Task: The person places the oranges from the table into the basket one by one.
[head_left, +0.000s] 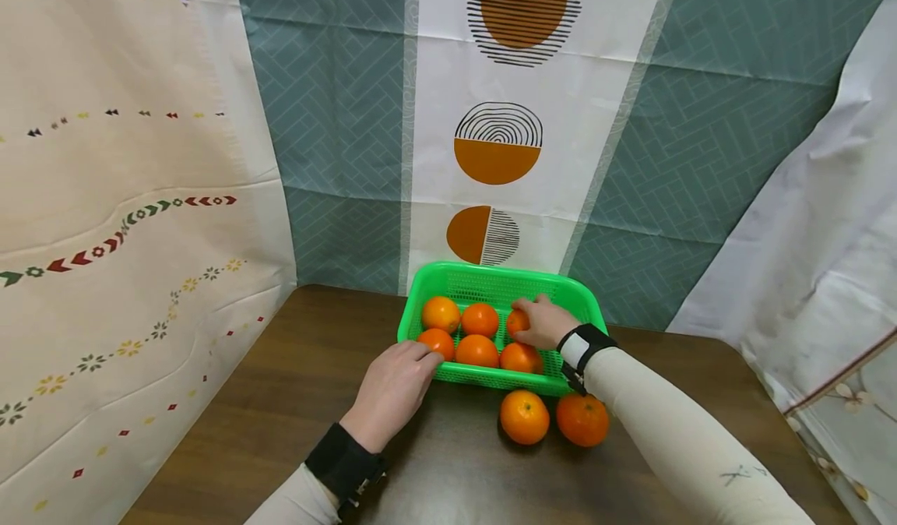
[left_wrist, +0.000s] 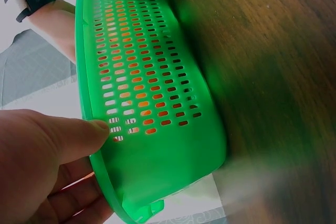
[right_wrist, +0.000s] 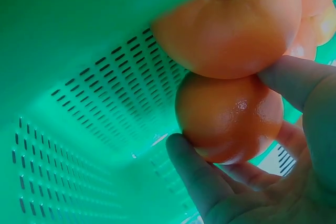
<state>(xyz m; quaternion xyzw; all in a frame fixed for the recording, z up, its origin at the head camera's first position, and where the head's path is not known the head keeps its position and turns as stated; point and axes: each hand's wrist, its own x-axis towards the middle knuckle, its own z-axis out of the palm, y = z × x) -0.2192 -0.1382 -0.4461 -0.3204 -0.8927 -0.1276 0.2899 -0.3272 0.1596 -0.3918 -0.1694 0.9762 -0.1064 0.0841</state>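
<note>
A green plastic basket with perforated walls holds several oranges, two of them the front middle orange and the front right orange. Inside it, my right hand grips another orange at the back right, thumb on one side and fingertips round the other. That fruit touches a larger orange in the right wrist view. My left hand holds the basket's front left rim; the left wrist view shows the thumb pressed on the outer wall and the other fingers over the rim.
Two oranges lie on the dark wooden table in front of the basket: the left one and the right one, beneath my right forearm. A patterned curtain hangs right behind the basket, with pale cloths at both sides.
</note>
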